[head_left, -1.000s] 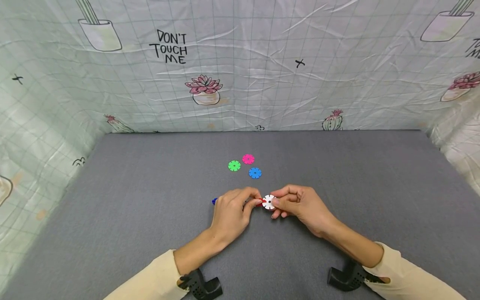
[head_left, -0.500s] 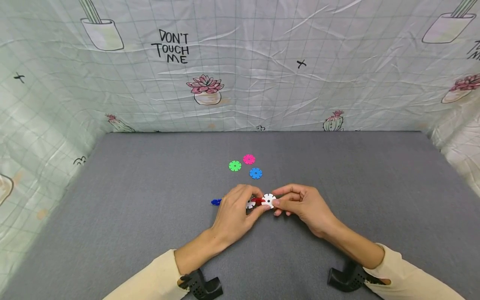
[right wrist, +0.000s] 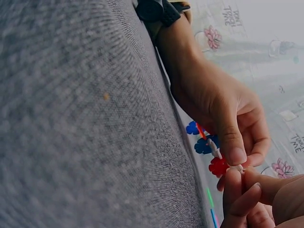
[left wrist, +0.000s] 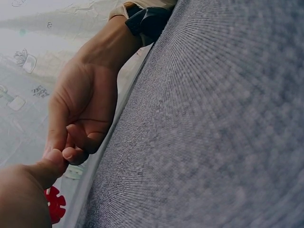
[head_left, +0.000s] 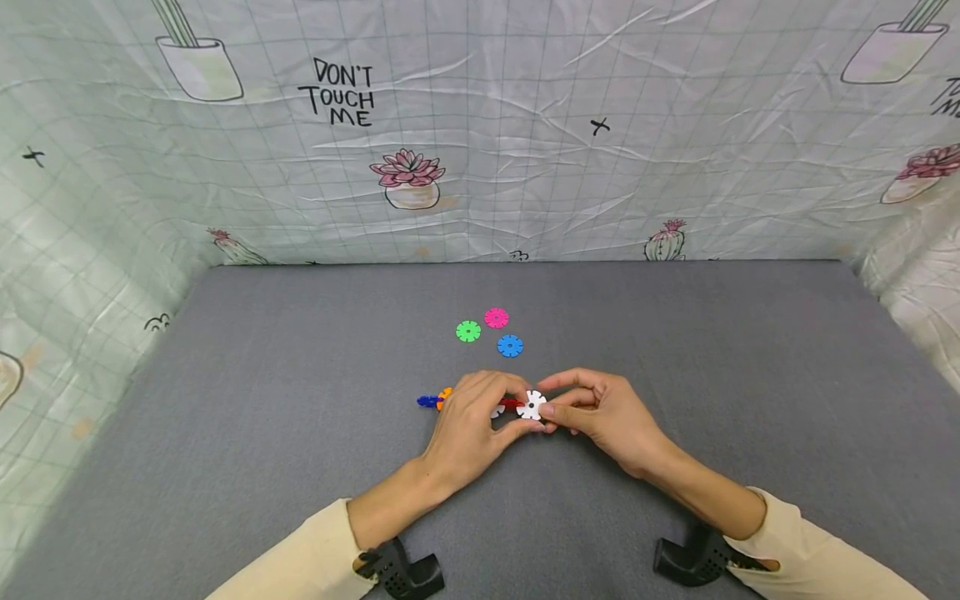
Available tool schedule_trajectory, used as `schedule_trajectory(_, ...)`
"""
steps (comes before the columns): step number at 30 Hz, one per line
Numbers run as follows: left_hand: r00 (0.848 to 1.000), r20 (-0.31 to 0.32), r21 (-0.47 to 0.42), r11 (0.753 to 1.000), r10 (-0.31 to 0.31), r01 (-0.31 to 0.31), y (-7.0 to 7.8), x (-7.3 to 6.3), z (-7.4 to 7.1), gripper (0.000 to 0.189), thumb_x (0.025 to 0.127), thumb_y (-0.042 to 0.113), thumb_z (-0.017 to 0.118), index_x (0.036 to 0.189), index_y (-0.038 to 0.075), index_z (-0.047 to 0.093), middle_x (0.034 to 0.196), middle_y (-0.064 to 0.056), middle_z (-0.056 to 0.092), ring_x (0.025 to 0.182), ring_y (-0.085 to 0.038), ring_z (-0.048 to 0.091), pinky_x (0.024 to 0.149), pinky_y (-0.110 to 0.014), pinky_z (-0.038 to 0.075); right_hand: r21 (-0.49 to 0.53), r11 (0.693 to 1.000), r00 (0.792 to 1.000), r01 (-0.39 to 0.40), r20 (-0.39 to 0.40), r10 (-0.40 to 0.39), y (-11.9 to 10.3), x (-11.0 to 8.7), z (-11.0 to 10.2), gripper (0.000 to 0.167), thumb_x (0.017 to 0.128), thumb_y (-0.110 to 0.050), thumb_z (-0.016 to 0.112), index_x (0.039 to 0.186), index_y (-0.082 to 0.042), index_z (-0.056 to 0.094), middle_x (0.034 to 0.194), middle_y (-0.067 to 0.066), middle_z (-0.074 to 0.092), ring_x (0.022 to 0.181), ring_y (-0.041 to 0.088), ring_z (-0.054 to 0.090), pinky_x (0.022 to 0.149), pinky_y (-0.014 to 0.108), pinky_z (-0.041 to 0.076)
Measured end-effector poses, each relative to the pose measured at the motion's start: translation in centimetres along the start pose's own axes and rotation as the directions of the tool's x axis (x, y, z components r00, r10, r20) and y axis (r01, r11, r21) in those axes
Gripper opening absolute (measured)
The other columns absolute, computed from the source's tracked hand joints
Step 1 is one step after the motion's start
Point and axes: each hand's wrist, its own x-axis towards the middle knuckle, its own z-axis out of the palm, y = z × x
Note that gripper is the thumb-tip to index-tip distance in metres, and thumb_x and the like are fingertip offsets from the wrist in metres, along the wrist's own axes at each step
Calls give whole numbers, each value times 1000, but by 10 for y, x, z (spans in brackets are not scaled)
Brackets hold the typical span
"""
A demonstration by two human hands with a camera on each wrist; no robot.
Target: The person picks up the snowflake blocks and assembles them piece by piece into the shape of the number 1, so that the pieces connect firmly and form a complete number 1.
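In the head view, my right hand [head_left: 600,417] pinches the right edge of a white notched disc [head_left: 532,406] between thumb and fingers. My left hand [head_left: 472,429] has its thumb at the lower edge and a fingertip at the upper edge of this same disc. To the left, a red notched disc [head_left: 510,403] adjoins the white one in a chain, partly covered by my left hand. The chain's far end shows an orange disc [head_left: 444,398] and a dark blue disc [head_left: 428,402]. The right wrist view shows another blue disc [right wrist: 204,146] in the chain.
Loose green [head_left: 468,332], pink [head_left: 497,318] and light blue [head_left: 510,346] notched discs lie flat beyond my hands on the grey tabletop [head_left: 300,358]. A printed cloth [head_left: 495,167] hangs behind and along the sides.
My left thumb and fingertip have shifted from the red disc to the white disc's edges. The chain has slid slightly left, and its orange disc has come into sight.
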Motion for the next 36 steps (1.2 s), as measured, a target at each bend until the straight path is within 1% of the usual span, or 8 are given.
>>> schedule_trajectory(4,1000,-2,-13,1000,4,-4,0,0,0,34,71,25,84,90,13,59,93,5,67,80,-9,57,74,-27,43,-17,1000,1000,23,19,-23,1,1,0,35,85,-20,73,117,-7,63,88,11,72,68,21,61,55,25,46)
schedule_trajectory(8,1000,8,-26,1000,-13,13,0,0,0,31,73,23,84,89,12,61,92,5,67,81,-9,57,77,-26,44,11,1000,999,10,30,-10,0,2,-1,36,86,-19,73,118,-6,62,85,14,71,68,23,64,54,23,44)
schedule_trajectory(12,999,14,-36,998,-42,43,0,-1,-1,29,74,20,84,90,12,62,93,5,68,82,-8,56,79,-25,44,20,1000,1000,-7,20,6,-2,3,-2,36,87,-21,71,116,-1,62,83,16,69,61,18,57,52,21,41)
schedule_trajectory(14,999,17,-37,998,-51,52,0,-2,-1,29,73,20,85,90,12,62,93,5,67,82,-8,56,79,-24,44,-6,1000,1000,2,-1,-2,-3,4,-4,35,88,-21,71,114,1,62,83,15,69,60,15,53,51,22,41)
schedule_trajectory(18,998,17,-36,998,-52,53,0,-3,0,30,73,20,85,90,12,62,92,6,66,82,-8,56,79,-24,44,-90,995,997,49,-51,-53,-7,9,-9,32,88,-20,71,110,2,64,86,15,68,63,17,54,52,24,42)
schedule_trajectory(23,999,10,-36,998,-46,47,-1,-3,1,30,72,18,85,89,11,61,91,6,66,81,-8,56,77,-23,44,-212,972,989,105,-85,-125,-11,24,-14,28,87,-19,73,108,-2,67,90,11,68,72,22,61,58,25,45)
schedule_trajectory(28,999,8,-33,999,-40,41,-1,-2,2,30,72,19,85,91,10,64,88,5,66,78,-8,56,75,-23,44,-327,934,978,142,-98,-183,-16,39,-17,26,85,-19,75,107,-6,69,97,2,69,81,20,63,65,26,47)
schedule_trajectory(36,997,30,-27,997,-74,74,1,-1,1,28,74,20,84,94,10,68,90,5,67,82,-8,57,78,-23,45,-436,884,970,171,-80,-228,-19,65,-13,26,83,-19,77,107,-11,71,97,0,69,73,19,54,57,28,39)
